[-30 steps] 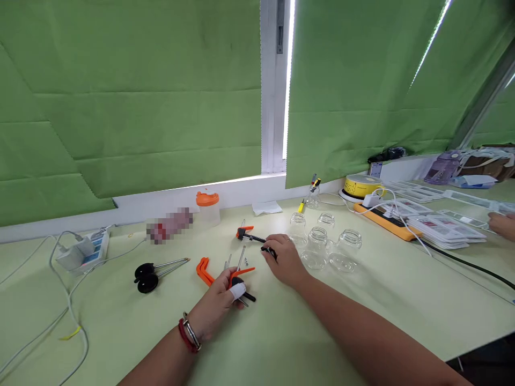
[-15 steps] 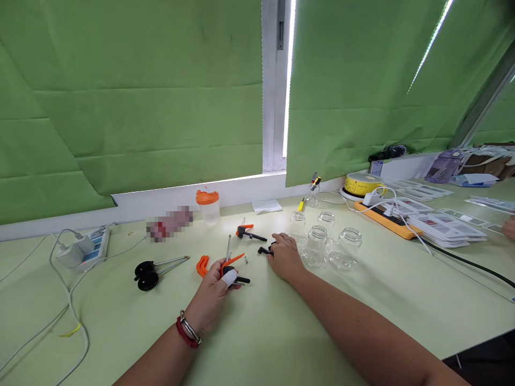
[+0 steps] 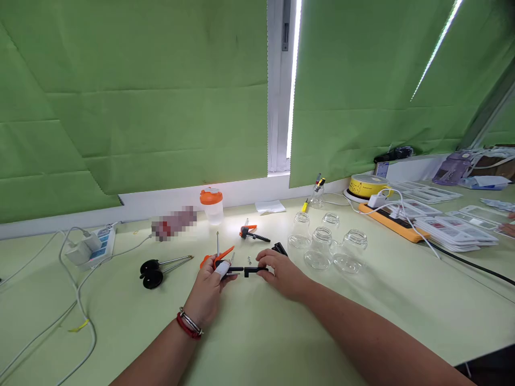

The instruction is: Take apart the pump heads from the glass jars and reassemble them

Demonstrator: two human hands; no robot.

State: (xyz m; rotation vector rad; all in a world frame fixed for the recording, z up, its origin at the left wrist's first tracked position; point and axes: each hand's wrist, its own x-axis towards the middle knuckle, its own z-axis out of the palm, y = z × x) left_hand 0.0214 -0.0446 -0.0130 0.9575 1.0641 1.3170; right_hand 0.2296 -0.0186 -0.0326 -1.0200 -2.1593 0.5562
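Note:
My left hand (image 3: 210,283), its thumb wrapped in white, grips an orange-and-black clamp-like part (image 3: 228,254) with thin metal rods. My right hand (image 3: 285,274) pinches a short black plastic rod with a stepped end (image 3: 251,270). That end meets or nearly meets the black arm of the part in my left hand; I cannot tell if they touch. Tiny metal pieces (image 3: 249,260) lie between the hands. Behind my right hand are black plastic pieces (image 3: 280,248). Farther back rests a similar orange-and-black part (image 3: 254,235).
Several clear glass jars (image 3: 319,252) stand right of my hand. Two black round-ended pieces with metal rods (image 3: 153,274) lie left. An orange-lidded cup (image 3: 211,198) stands near the wall. Power strips (image 3: 392,221) and cables flank the table; another person's hand (image 3: 507,229) shows far right.
My right hand has picked up the black rod and brought it left, in line with the part in my left hand. The left hand has turned its part slightly.

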